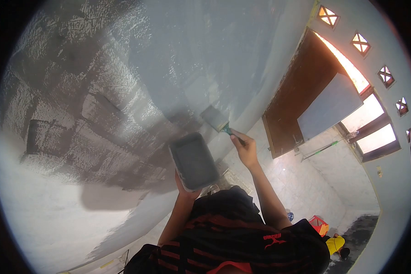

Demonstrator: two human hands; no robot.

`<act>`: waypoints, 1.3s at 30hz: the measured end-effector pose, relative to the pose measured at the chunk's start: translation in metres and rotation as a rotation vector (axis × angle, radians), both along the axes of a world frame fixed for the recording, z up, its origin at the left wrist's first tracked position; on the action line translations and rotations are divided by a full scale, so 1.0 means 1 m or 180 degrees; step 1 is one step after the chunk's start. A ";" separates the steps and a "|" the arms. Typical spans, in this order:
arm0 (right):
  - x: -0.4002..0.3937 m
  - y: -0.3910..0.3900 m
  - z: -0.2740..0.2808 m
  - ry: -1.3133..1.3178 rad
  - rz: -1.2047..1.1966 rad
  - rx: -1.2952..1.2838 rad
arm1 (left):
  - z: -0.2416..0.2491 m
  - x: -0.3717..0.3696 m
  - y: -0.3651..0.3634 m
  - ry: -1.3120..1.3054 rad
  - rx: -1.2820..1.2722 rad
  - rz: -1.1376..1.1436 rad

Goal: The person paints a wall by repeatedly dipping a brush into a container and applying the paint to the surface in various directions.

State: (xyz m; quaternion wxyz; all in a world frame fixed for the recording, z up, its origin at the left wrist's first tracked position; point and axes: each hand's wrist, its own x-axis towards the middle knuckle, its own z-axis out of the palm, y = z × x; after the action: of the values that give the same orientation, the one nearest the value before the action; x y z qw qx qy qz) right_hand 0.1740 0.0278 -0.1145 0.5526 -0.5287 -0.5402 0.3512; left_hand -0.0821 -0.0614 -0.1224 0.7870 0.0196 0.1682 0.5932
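Observation:
My left hand [183,189] holds a dark plastic tray [174,156] from below, its fingers mostly hidden behind it. Dark grey paint [192,157] covers the bottom of the tray. Just up and to the right, my right hand [245,150] grips the green handle of a wide paintbrush [216,118]. The brush's grey-coated head overlaps the wall [205,59] in this view. Wet, glossy dark grey patches spread over the left part of the wall, with a smoother grey area above the brush and a pale part lower left.
A brown door [290,91] with a pale panel stands to the right, beside bright windows [378,138] and small square vents [360,43]. A green pole [322,150] leans near it. At lower right a person in yellow [334,245] bends low near a red object [318,225].

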 end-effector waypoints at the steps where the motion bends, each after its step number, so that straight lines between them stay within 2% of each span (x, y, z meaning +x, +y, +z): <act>1: -0.002 0.000 0.023 0.0312 -0.0038 0.0191 | 0.001 0.002 0.001 -0.0030 0.0022 -0.0013; 5: -0.017 0.012 0.127 0.0385 -0.0193 0.0675 | -0.003 0.005 0.006 -0.0007 0.0071 -0.0116; 8: -0.036 0.028 0.146 0.0384 -0.0248 0.1023 | 0.003 0.007 0.007 -0.0084 0.0057 -0.0224; 9: -0.037 0.028 0.143 0.0389 -0.0258 0.1023 | 0.007 0.008 0.006 -0.0077 0.0055 -0.0233; 11: -0.039 0.028 0.122 -0.0260 -0.0089 -0.0033 | 0.014 0.010 0.003 0.0088 -0.0012 -0.0097; 12: -0.039 0.033 0.089 -0.0335 -0.0242 0.0409 | 0.016 0.011 0.001 0.0068 -0.0011 -0.0086; 14: -0.030 0.030 0.034 -0.0608 -0.0196 0.0213 | 0.019 0.011 -0.001 0.0192 -0.0035 -0.0038; 15: -0.024 0.023 0.019 -0.0851 -0.0173 0.0001 | 0.013 0.009 -0.001 0.0201 -0.0050 -0.0033; 18: -0.010 0.002 0.004 -0.0622 -0.0101 -0.0276 | -0.001 0.002 0.000 0.0005 0.0077 -0.0125; 19: -0.010 -0.001 0.012 -0.0590 -0.0100 -0.0286 | 0.001 0.002 -0.001 0.0016 0.0084 -0.0115; 21: -0.010 -0.007 0.041 0.0225 -0.0171 0.0363 | 0.006 0.002 0.001 0.0062 0.0106 -0.0095; 22: -0.010 -0.004 0.067 0.0321 -0.0162 0.0516 | 0.011 0.004 0.002 0.0201 0.0059 -0.0125; 23: -0.011 0.000 0.098 0.0357 -0.0158 0.0518 | 0.014 0.005 0.002 0.0340 0.0010 -0.0153; 25: -0.018 0.012 0.153 0.0216 -0.0235 0.1042 | 0.014 0.004 0.003 0.0326 -0.0026 -0.0163; 28: -0.035 0.033 0.185 0.0293 -0.0180 0.1198 | 0.008 0.003 0.005 0.0323 -0.0062 -0.0186; 29: -0.038 0.034 0.181 0.0319 -0.0196 0.1191 | 0.006 0.002 0.006 0.0340 -0.0065 -0.0201; 31: -0.043 0.036 0.166 -0.0111 -0.0130 0.0572 | -0.001 -0.003 0.002 0.0381 -0.0075 -0.0158; 32: -0.042 0.034 0.158 -0.0113 -0.0147 0.0584 | -0.005 -0.002 0.003 0.0378 -0.0068 -0.0102; 34: -0.034 0.024 0.135 -0.0459 -0.0085 -0.0025 | 0.002 0.002 0.002 0.0391 -0.0033 -0.0153; 36: -0.021 0.023 0.085 -0.0683 -0.0030 0.0012 | 0.002 0.001 -0.006 0.0451 -0.0050 -0.0223; 38: -0.006 0.013 0.074 -0.0899 -0.0019 0.0083 | -0.004 0.000 -0.005 0.0488 -0.0095 -0.0212; 39: 0.003 0.004 0.087 -0.0740 0.0020 -0.0222 | -0.003 0.002 -0.001 0.0491 -0.0076 -0.0239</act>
State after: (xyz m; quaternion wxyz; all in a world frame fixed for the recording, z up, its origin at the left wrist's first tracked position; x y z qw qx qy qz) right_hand 0.1765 0.0317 -0.0276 0.4663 -0.5831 -0.5898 0.3078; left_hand -0.0805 -0.0625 -0.1254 0.7936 0.0622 0.2344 0.5579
